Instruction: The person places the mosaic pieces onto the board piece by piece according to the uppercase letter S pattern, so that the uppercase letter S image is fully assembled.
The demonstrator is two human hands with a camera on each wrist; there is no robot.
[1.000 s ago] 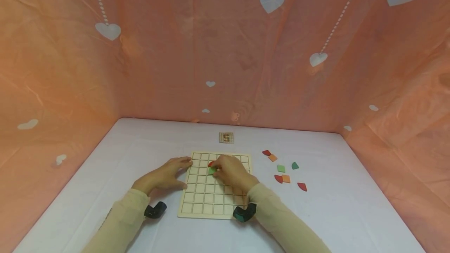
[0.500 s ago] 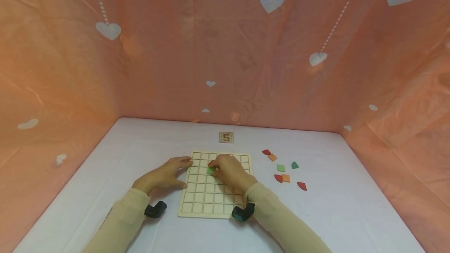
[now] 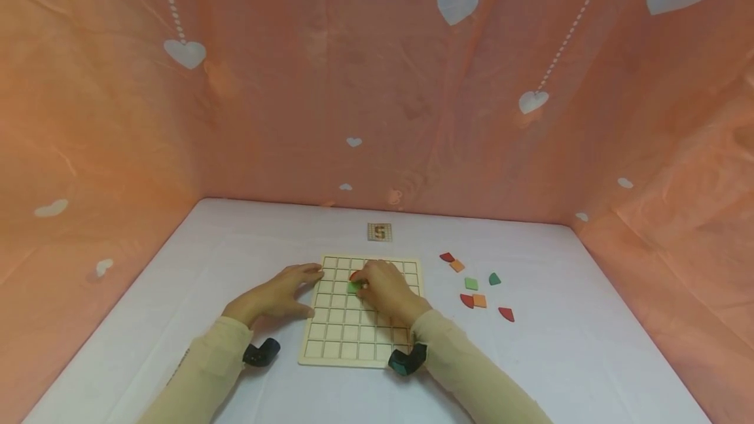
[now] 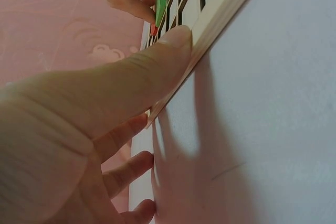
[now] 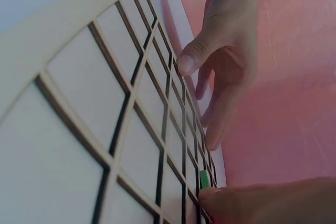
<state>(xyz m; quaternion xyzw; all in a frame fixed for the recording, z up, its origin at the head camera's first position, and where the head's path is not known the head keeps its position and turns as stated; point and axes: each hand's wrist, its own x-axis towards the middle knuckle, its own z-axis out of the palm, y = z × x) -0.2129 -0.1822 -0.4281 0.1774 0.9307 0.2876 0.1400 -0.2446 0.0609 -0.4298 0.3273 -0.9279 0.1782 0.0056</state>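
My right hand (image 3: 389, 290) is over the upper middle of a pale wooden grid board (image 3: 347, 349), pinching a light green square tile (image 3: 353, 287) between thumb and fingers. In the left wrist view the green tile (image 4: 160, 8) is tilted on its edge close over the grid. Just beyond it a red piece (image 3: 354, 275) lies on the board, partly covered by my fingers. My left hand (image 3: 273, 294) rests along the board's left edge with fingers spread, thumb (image 4: 176, 43) at the wooden rim.
To the board's right lie loose pieces: a light green square (image 3: 471, 284), a dark green quarter-round (image 3: 495, 279), orange squares (image 3: 480, 301) and red quarter-rounds (image 3: 506, 314). A small patterned card (image 3: 379, 232) lies behind the board. Orange cloth (image 3: 377, 116) with hearts surrounds the white table (image 3: 265, 228).
Both hands stay almost still. The green tile in my right fingers has shifted very slightly left over the board.
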